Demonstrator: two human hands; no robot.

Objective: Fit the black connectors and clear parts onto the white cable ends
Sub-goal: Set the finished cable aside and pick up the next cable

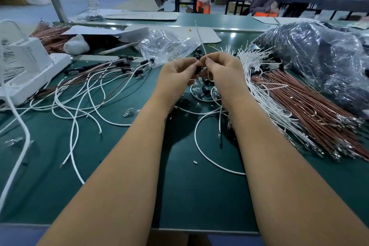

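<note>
So that the cable end can be fed in, the left hand (pixel 176 74) pinches a black connector (pixel 198 70) while the right hand (pixel 223 70) pinches a white cable (pixel 200 40) upright just beside it.

Over a green mat (pixel 60 185), the left hand (pixel 175 75) and right hand (pixel 223 70) meet. The right pinches a white cable (pixel 200 40) that rises upright; the left grips a black connector (pixel 198 70). Loose white cables (pixel 79 106) lie left, a copper wire bundle (pixel 309 106) right, and a clear bag (pixel 165 46) behind.
</note>
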